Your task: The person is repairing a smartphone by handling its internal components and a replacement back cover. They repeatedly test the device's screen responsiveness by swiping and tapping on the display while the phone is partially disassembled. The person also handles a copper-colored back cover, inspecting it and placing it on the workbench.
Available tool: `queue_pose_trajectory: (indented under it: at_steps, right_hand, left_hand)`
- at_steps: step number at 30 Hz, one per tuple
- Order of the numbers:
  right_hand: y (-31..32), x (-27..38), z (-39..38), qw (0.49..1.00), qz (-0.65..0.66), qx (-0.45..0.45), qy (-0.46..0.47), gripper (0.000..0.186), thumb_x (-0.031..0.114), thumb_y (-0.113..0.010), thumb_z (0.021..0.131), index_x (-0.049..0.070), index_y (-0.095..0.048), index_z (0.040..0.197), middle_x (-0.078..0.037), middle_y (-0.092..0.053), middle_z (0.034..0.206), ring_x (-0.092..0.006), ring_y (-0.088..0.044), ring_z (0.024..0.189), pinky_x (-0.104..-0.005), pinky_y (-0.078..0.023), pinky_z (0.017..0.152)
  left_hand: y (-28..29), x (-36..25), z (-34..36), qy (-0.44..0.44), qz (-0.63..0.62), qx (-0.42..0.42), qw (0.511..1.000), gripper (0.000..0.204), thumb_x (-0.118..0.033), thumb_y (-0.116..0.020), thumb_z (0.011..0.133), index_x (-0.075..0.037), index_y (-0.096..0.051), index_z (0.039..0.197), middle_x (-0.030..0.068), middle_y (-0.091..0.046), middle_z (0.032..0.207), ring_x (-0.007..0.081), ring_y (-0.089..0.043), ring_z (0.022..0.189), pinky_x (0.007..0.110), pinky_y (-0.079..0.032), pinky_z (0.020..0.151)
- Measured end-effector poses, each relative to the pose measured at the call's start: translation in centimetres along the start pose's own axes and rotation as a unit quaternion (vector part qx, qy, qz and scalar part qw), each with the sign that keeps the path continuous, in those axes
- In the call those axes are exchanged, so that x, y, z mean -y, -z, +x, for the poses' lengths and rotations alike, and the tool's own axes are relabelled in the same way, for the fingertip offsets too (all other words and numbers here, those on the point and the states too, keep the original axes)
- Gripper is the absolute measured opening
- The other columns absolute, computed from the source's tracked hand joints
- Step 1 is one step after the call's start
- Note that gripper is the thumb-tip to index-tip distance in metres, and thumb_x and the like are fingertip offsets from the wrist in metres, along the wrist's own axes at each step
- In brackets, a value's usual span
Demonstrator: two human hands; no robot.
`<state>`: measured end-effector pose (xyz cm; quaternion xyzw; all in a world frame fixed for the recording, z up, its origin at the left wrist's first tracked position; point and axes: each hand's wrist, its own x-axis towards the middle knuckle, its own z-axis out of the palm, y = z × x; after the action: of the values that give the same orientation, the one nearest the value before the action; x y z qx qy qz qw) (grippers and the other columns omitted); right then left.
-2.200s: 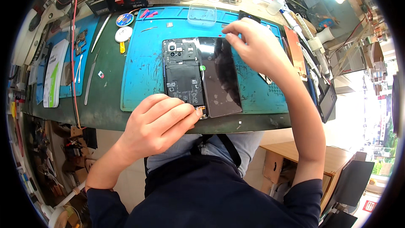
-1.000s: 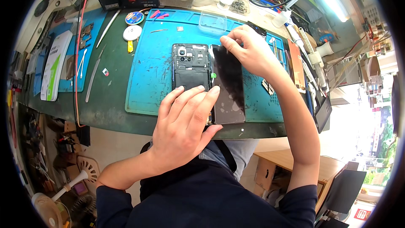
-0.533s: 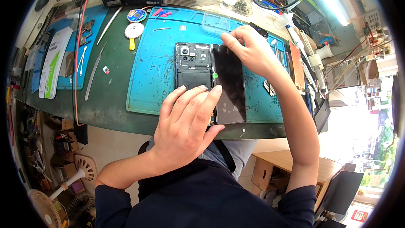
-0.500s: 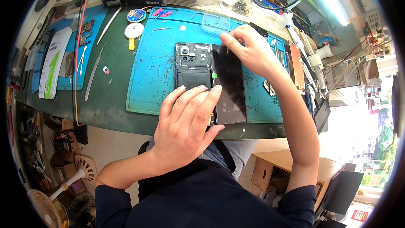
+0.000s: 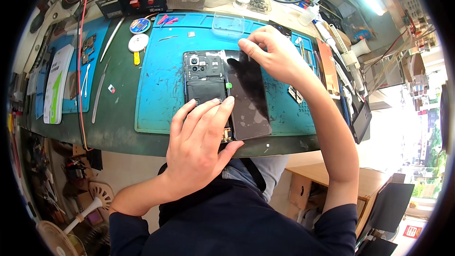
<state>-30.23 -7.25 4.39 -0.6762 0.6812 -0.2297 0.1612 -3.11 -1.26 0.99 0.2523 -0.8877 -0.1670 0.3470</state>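
An opened smartphone body (image 5: 204,73) lies on the blue work mat (image 5: 156,85), its back cover off, with cameras and black inner plates showing. Against its right side is a dark glossy phone screen (image 5: 249,109), smudged on its lower half; a small green tab (image 5: 229,85) sits between the two. My left hand (image 5: 199,135) spreads flat over the body's lower part, fingers apart, thumb by the screen's bottom edge. With thumb and fingers, my right hand (image 5: 260,47) pinches the screen's upper end. That grip partly hides the screen's top edge.
Beyond the phone stand a clear plastic box (image 5: 228,24) and a small metal square (image 5: 191,34). Left of the mat lie tweezers (image 5: 100,92), a round white tin (image 5: 138,43) and a red cable (image 5: 80,76). A black power unit (image 5: 132,2) stands at the back.
The whole view has turned slightly, so the bench appears shifted left. Both hands keep their places on the phone and screen; the reflection on the screen has changed shape.
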Motion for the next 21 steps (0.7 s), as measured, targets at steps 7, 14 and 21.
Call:
queue_pose_trajectory:
  at_steps: [7,14,21]
  right_hand:
    - [0.6,0.2,-0.1,1.0,0.007,0.013,-0.006,0.047,0.046,-0.068,0.106,-0.001,-0.076,0.109,-0.016,-0.067,0.115,-0.0261,-0.067,0.103,-0.0382,-0.054,0.091]
    - [1.2,0.3,-0.7,0.997,0.054,-0.058,-0.012,0.045,0.044,-0.069,0.103,0.001,-0.078,0.11,-0.021,-0.071,0.111,-0.035,-0.069,0.106,-0.046,-0.053,0.097]
    - [1.3,-0.8,-2.8,0.981,0.124,-0.149,-0.001,0.023,0.016,-0.06,0.107,0.003,-0.072,0.121,-0.018,-0.078,0.103,-0.0348,-0.075,0.097,-0.0432,-0.058,0.086]
  left_hand:
    - [0.2,-0.2,0.2,0.007,-0.003,0.018,1.0,0.088,-0.015,-0.091,0.08,0.002,-0.047,0.154,0.0123,-0.071,0.136,0.0321,-0.062,0.13,0.055,-0.037,0.12]
    - [0.1,-0.1,0.1,0.005,0.0,0.022,1.0,0.086,-0.018,-0.09,0.082,0.0,-0.046,0.154,0.0111,-0.071,0.135,0.0308,-0.062,0.132,0.055,-0.037,0.119]
    - [0.2,-0.3,0.3,-0.001,0.009,0.026,1.0,0.088,-0.017,-0.091,0.08,0.001,-0.046,0.154,0.011,-0.071,0.133,0.0308,-0.063,0.13,0.056,-0.038,0.118]
